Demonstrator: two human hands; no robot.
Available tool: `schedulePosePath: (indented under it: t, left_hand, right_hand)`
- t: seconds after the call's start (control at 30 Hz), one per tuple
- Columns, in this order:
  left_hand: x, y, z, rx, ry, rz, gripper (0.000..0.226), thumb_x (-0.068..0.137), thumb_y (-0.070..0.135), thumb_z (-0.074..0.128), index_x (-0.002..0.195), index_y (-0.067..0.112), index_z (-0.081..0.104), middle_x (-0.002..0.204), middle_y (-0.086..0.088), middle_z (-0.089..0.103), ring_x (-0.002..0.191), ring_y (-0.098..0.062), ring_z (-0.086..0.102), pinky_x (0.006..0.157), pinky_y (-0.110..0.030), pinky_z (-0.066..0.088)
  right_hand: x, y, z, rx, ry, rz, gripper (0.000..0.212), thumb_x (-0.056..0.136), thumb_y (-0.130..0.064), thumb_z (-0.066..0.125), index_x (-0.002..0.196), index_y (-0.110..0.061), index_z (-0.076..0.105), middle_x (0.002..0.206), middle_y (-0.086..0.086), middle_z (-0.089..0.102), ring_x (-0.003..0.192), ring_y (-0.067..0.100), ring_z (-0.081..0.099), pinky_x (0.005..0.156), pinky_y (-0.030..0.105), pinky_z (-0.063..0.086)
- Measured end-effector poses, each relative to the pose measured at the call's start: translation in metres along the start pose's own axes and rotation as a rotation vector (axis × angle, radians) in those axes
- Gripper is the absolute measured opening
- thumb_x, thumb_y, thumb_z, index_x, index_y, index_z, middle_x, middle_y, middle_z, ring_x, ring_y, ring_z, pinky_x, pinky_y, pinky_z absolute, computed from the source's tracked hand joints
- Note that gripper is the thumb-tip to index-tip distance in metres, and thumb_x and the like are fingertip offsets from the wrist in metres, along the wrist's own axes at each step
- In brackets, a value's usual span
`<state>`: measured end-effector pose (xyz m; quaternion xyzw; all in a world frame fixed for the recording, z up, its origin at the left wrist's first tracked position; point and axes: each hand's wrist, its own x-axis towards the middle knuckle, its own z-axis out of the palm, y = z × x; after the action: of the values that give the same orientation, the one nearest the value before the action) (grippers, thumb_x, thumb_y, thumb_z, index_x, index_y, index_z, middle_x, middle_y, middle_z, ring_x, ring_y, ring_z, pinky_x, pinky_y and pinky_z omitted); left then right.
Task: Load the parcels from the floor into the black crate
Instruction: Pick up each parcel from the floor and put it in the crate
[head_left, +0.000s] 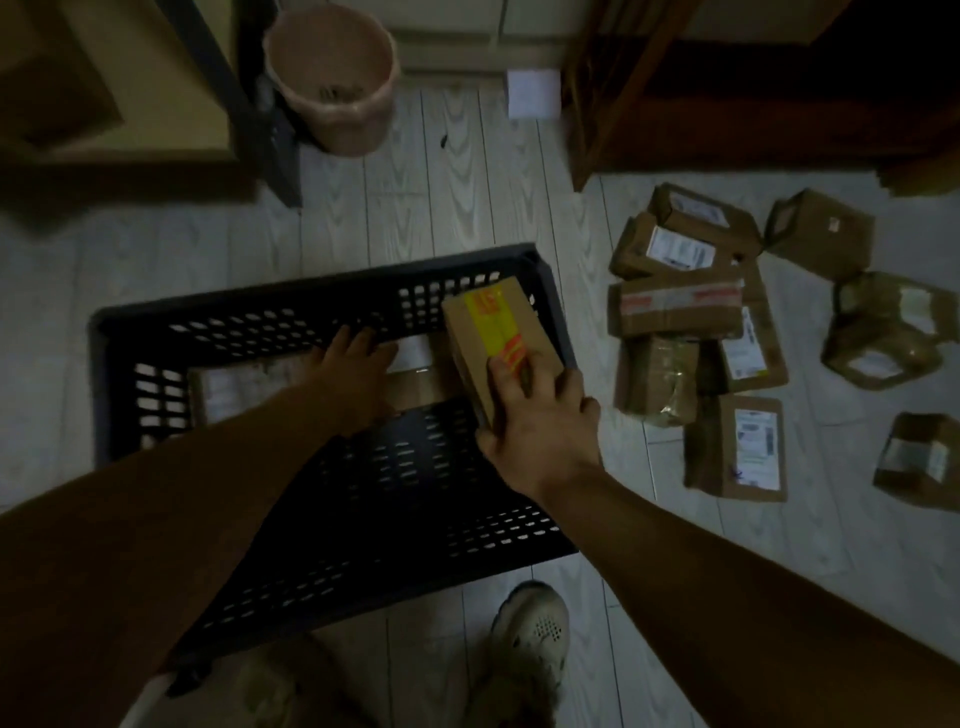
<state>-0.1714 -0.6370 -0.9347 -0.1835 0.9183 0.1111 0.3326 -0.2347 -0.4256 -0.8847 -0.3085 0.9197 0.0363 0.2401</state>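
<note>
Black crate (270, 306): set on the pale plank floor (415, 208), left of centre; its walls and base are perforated.
Loaded parcels (244, 384): laid flat on the crate's base against the far wall; details are blurred in the dim light.
Left hand (353, 358): reached into the crate, with fingers spread and nearly straight; it is laid on the loaded parcels near the far wall, and nothing is grasped.
Pink bin (332, 78): stood upright on the floor well beyond the crate, beside a dark post.
Taped parcel (493, 338): a brown box with a yellow and orange strip, held tilted above the crate's far right corner.
Right hand (540, 431): clasped round the near end of the taped parcel, with the thumb pressed on its top face.
Shoe (535, 634): a light perforated clog, seen on the floor just in front of the crate.
Floor parcels (685, 306): brown labelled boxes and packets, scattered and partly stacked on the floor to the right of the crate.
</note>
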Motion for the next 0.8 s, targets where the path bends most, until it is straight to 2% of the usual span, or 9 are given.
schedulePosePath:
  t: [0.17, 0.3, 0.4, 0.6, 0.8]
  left_hand:
    - [0.053, -0.006, 0.065, 0.009, 0.068, 0.000, 0.079, 0.086, 0.044, 0.055, 0.148, 0.032, 0.006, 0.157, -0.005, -0.008, 0.143, -0.031, -0.008, 0.114, -0.052, 0.007]
    - [0.079, -0.003, 0.096, 0.058, 0.103, 0.046, 0.093, 0.081, 0.047, 0.062, 0.146, 0.039, -0.004, 0.156, -0.006, -0.014, 0.143, -0.031, -0.009, 0.113, -0.053, 0.008]
    - [0.091, -0.005, 0.107, 0.086, 0.055, 0.032, 0.098, 0.079, 0.053, 0.062, 0.144, 0.042, -0.011, 0.155, -0.006, -0.022, 0.142, -0.033, -0.014, 0.113, -0.056, 0.007]
    - [0.103, -0.023, 0.122, 0.114, -0.015, 0.011, 0.103, 0.074, 0.062, 0.061, 0.143, 0.041, -0.013, 0.153, -0.009, -0.022, 0.139, -0.040, -0.017, 0.110, -0.061, 0.008]
    - [0.117, -0.029, 0.123, 0.093, -0.037, 0.001, 0.094, 0.083, 0.052, 0.058, 0.142, 0.046, -0.015, 0.151, -0.008, -0.030, 0.139, -0.040, -0.020, 0.111, -0.059, 0.008]
  right_hand:
    - [0.023, -0.008, 0.056, 0.043, 0.025, 0.097, 0.081, 0.086, -0.060, 0.048, 0.147, -0.034, 0.001, 0.150, 0.005, -0.004, 0.134, 0.045, 0.004, 0.103, 0.061, 0.019]
    - [0.038, -0.013, 0.081, 0.044, 0.021, 0.129, 0.080, 0.086, -0.060, 0.046, 0.147, -0.035, 0.000, 0.146, 0.004, -0.011, 0.134, 0.046, -0.001, 0.104, 0.062, 0.016]
    - [0.047, -0.010, 0.093, 0.064, 0.024, 0.141, 0.079, 0.087, -0.060, 0.047, 0.146, -0.036, 0.001, 0.146, 0.001, -0.011, 0.134, 0.045, 0.000, 0.105, 0.061, 0.015]
    - [0.064, -0.011, 0.109, 0.077, -0.019, 0.163, 0.079, 0.088, -0.059, 0.045, 0.146, -0.036, -0.003, 0.149, 0.002, -0.010, 0.136, 0.046, -0.004, 0.106, 0.062, 0.013]
    - [0.083, -0.009, 0.116, 0.053, -0.043, 0.140, 0.077, 0.090, -0.058, 0.042, 0.147, -0.034, -0.003, 0.152, 0.006, -0.010, 0.137, 0.047, -0.007, 0.108, 0.061, 0.007]
